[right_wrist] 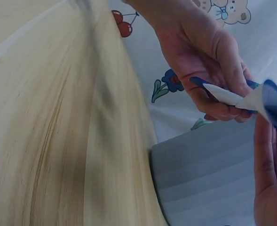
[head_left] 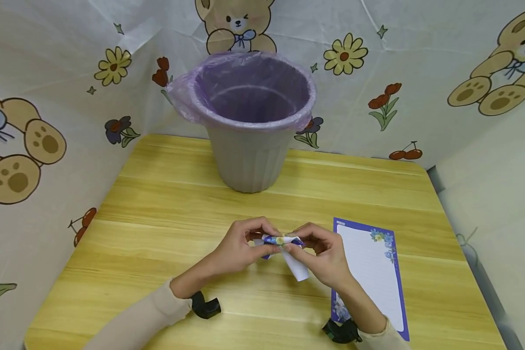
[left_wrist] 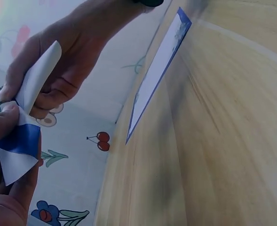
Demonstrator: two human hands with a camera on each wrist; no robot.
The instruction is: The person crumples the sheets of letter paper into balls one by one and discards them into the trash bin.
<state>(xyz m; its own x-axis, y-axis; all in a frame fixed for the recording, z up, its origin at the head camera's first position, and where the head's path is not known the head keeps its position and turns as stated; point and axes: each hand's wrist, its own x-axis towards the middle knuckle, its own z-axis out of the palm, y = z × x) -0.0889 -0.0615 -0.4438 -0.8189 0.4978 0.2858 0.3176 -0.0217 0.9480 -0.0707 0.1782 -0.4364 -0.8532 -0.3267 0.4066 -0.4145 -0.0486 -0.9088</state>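
Note:
Between both hands, above the table, is a folded and twisted sheet of paper [head_left: 295, 265], white with blue and floral parts showing. My left hand [head_left: 238, 247] pinches its left end between thumb and fingers. My right hand [head_left: 325, 253] pinches the other end, the thumb tips close together. In the left wrist view a white flap of the paper [left_wrist: 40, 75] stands up beside the right hand and a blue-banded corner hangs below the left thumb. From the right wrist the paper [right_wrist: 251, 100] looks rolled like a cone at one end.
A grey bin [head_left: 251, 155] lined with a purple plastic bag [head_left: 304, 114] stands at the back of the wooden table [head_left: 166, 204]. A flat blue-bordered sheet of writing paper [head_left: 367, 272] lies at the right, partly under the right forearm. A bear-patterned cloth [head_left: 157, 39] hangs behind.

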